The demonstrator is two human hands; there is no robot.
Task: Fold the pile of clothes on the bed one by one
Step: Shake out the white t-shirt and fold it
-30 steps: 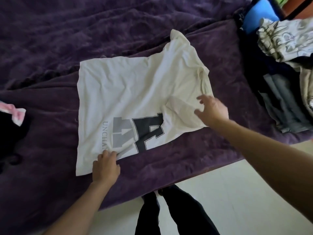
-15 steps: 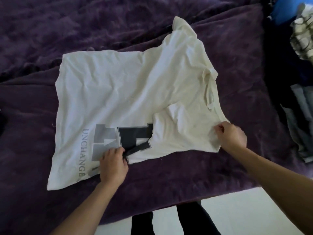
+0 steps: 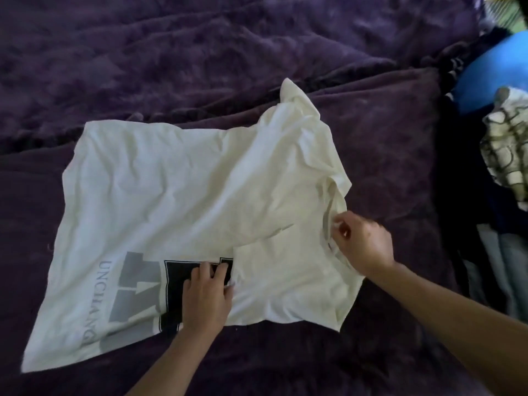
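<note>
Lying spread across the purple bedspread (image 3: pixel 257 52), the white T-shirt (image 3: pixel 177 195) has its hem toward the left and its collar toward the right, with one sleeve folded in over the chest on the near side and the other sleeve bunched up at the far edge. A grey and black block print (image 3: pixel 137 284) with grey lettering covers the near-left part of the cloth. The left hand (image 3: pixel 205 298) rests on the black part of the print, just beside the edge of the folded-in sleeve, fingers stretched out and pressing the fabric down, gripping nothing. The right hand (image 3: pixel 363 244) is at the neckline, its fingers curled and pinching the collar rim. Well to the right sits the pile of clothes (image 3: pixel 497 252) — a patterned cream garment (image 3: pixel 507 150) on it, grey pieces nearer, a bright blue item (image 3: pixel 491 72) farther back.
</note>
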